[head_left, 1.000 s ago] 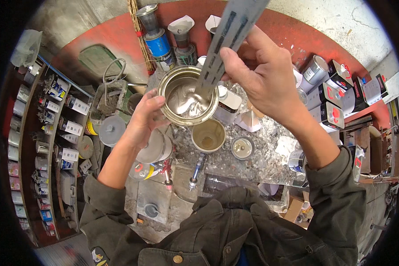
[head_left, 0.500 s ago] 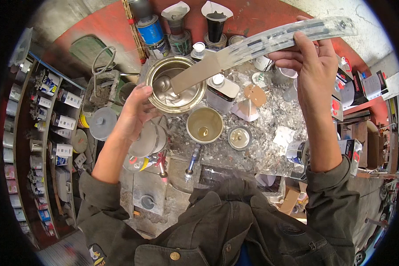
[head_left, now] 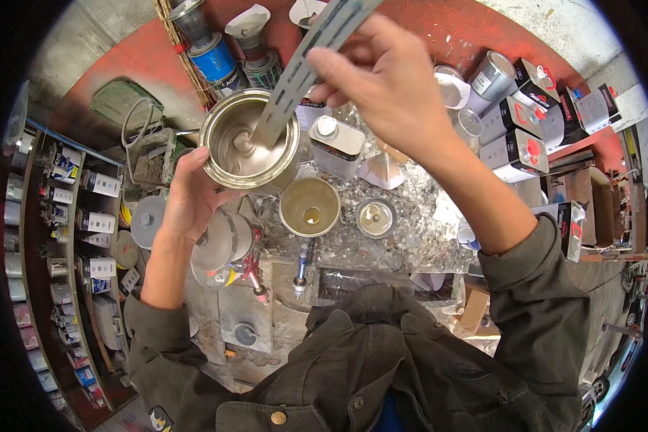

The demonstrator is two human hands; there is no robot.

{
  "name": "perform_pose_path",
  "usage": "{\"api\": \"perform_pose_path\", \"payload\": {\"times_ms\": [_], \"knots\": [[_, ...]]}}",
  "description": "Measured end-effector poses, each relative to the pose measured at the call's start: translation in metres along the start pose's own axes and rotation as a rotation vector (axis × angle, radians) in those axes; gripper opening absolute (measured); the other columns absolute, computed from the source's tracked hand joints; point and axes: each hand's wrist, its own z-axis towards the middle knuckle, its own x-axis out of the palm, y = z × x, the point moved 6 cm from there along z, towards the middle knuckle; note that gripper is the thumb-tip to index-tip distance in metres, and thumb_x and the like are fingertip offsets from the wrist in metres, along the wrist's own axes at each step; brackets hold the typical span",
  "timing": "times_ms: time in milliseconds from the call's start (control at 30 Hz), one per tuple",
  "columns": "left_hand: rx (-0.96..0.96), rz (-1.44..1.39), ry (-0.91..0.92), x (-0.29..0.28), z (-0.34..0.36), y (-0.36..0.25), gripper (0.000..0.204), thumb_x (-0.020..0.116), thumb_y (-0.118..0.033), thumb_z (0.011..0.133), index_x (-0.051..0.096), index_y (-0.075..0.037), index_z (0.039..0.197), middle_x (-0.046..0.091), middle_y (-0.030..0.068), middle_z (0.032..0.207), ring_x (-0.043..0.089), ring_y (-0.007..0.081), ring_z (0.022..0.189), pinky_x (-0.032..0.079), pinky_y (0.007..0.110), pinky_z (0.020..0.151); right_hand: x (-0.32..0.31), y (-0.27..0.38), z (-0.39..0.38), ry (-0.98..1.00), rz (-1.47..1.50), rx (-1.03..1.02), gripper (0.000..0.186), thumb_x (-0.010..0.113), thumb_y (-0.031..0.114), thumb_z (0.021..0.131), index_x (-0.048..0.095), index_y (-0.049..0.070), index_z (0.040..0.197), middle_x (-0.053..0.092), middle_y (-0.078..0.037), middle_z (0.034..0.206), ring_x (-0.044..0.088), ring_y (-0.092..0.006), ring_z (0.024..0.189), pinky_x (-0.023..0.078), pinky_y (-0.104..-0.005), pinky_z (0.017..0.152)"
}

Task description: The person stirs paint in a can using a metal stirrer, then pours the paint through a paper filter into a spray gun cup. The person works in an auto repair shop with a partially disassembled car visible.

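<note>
Silvery paint can — open, half-full

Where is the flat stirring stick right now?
In the head view, upper middle: the right hand holds the stirring stick, its lower end dipped in the silvery paint of the open can that the left hand grips.

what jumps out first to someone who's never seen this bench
The open metal paint can, upper left of centre, draws the eye first: the left hand grips its side, and a long flat stirring stick, pinched in the right hand, dips into the silvery paint. Just below sits a smaller open tin on the paint-spattered bench, with stacked boxes crowding the right.
</note>
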Motion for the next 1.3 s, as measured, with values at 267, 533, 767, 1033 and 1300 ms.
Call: {"api": "perform_pose_path", "payload": {"times_ms": [267,533,767,1033,1300], "knots": [[-0.007,-0.139,-0.061,-0.015,0.003,0.0,0.068,0.049,-0.052,0.097,0.049,-0.005,0.147,0.06,0.0166,0.142,0.063,0.0319,0.124,0.056,0.057,0.096,-0.08,-0.175,-0.103,-0.086,-0.143,0.554,0.03,0.07,0.028,0.098,0.075,-0.002,0.095,0.074,-0.009,0.081,0.07,-0.0125,0.066,0.056,-0.0261,0.059],[0.066,-0.192,-0.075,-0.03,0.007,-0.006,0.068,0.051,-0.05,0.099,0.048,-0.001,0.146,0.061,0.0182,0.138,0.067,0.0317,0.117,0.061,0.049,0.092,-0.065,-0.357,-0.271,-0.563,0.635,1.275,0.04,0.068,0.027,0.099,0.057,-0.009,0.114,0.074,-0.02,0.096,0.07,-0.0186,0.065,0.056,-0.0246,0.048],[0.079,-0.219,-0.081,-0.034,0.004,-0.012,0.067,0.051,-0.05,0.099,0.048,-0.003,0.147,0.06,0.0175,0.141,0.063,0.0333,0.123,0.058,0.053,0.096,-0.046,-0.308,-0.224,-0.704,0.863,0.98,0.02,0.062,0.012,0.103,0.059,-0.005,0.113,0.073,-0.017,0.097,0.07,-0.0202,0.07,0.058,-0.0254,0.059],[0.059,-0.162,-0.096,-0.036,0.005,-0.006,0.07,0.053,-0.053,0.096,0.049,-0.003,0.146,0.062,0.0164,0.139,0.064,0.029,0.121,0.057,0.049,0.095,-0.031,-0.103,-0.161,0.0,-0.303,0.089,0.013,0.073,0.005,0.091,0.072,0.003,0.104,0.076,-0.01,0.099,0.074,-0.0187,0.078,0.059,-0.0279,0.065],[0.061,-0.143,-0.116,-0.037,0.005,-0.002,0.07,0.053,-0.052,0.096,0.049,-0.004,0.146,0.061,0.0175,0.14,0.065,0.0308,0.119,0.06,0.052,0.093,0.03,-0.079,-0.154,0.349,-0.596,-0.327,0.027,0.08,0.006,0.079,0.073,0.009,0.105,0.069,-0.006,0.089,0.07,-0.0242,0.073,0.057,-0.0341,0.058]]}}
